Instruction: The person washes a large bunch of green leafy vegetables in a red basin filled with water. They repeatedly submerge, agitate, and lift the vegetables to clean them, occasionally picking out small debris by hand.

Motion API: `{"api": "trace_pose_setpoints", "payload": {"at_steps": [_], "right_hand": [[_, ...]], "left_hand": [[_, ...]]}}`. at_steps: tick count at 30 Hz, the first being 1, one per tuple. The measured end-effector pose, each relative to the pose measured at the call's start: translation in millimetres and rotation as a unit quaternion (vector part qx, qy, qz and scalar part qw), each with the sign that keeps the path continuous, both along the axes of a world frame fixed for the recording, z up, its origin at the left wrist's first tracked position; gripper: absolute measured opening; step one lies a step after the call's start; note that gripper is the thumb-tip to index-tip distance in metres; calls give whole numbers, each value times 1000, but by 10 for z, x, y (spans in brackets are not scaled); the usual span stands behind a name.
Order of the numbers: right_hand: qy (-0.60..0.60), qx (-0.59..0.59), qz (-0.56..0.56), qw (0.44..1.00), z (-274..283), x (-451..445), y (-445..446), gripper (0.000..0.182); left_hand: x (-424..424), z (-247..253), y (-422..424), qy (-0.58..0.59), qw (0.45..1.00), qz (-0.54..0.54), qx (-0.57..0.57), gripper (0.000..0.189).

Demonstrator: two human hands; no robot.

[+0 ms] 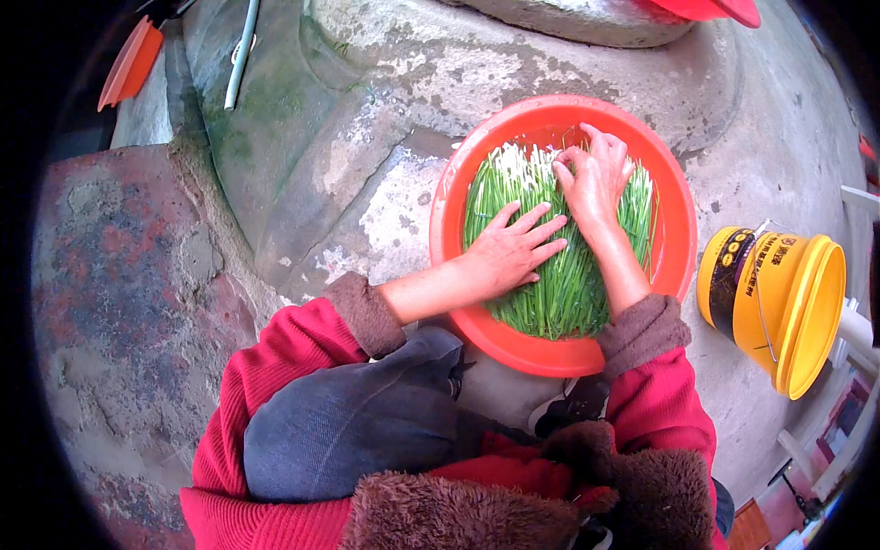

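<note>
In front of me stands a round orange-red plastic basin with water in it. A thick layer of green chives lies inside, the white stem ends together at the far side. My left hand rests palm down on the green stalks, fingers spread, gripping nothing. Over the white ends, right of the middle, is my right hand, its thumb and fingers bent near the basin's far inner wall. Whether a strand is pinched between those fingertips is hard to see.
A yellow bucket with a wire handle and printed writing is right of the basin. A pale pipe and another orange basin are at upper left. A raised concrete rim lies beyond. The concrete floor is uneven and damp.
</note>
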State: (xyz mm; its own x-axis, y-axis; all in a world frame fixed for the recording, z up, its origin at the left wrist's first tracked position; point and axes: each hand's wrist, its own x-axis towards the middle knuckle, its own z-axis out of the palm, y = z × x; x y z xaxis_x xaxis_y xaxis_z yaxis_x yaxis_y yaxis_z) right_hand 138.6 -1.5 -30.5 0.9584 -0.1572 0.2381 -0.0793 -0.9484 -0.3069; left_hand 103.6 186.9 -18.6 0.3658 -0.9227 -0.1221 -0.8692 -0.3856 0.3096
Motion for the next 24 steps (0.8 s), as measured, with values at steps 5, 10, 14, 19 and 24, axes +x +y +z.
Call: {"api": "trace_pose_setpoints", "payload": {"at_steps": [5, 10, 14, 19, 24], "right_hand": [[2, 70, -31, 997, -15, 0, -113, 14], [-22, 59, -19, 998, 72, 5, -127, 20], [-14, -9, 19, 1000, 87, 1, 24, 27], [23, -3, -12, 1000, 26, -7, 81, 15], [-42, 75, -32, 996, -39, 0, -5, 11]], "left_hand": [[-16, -50, -11, -8, 1000, 4, -17, 76], [-22, -36, -16, -8, 1000, 3, 0, 78], [-26, -32, -21, -10, 1000, 5, 1, 78], [-23, -39, -42, -3, 1000, 8, 2, 77], [-32, -44, -34, -7, 1000, 11, -6, 77]]}}
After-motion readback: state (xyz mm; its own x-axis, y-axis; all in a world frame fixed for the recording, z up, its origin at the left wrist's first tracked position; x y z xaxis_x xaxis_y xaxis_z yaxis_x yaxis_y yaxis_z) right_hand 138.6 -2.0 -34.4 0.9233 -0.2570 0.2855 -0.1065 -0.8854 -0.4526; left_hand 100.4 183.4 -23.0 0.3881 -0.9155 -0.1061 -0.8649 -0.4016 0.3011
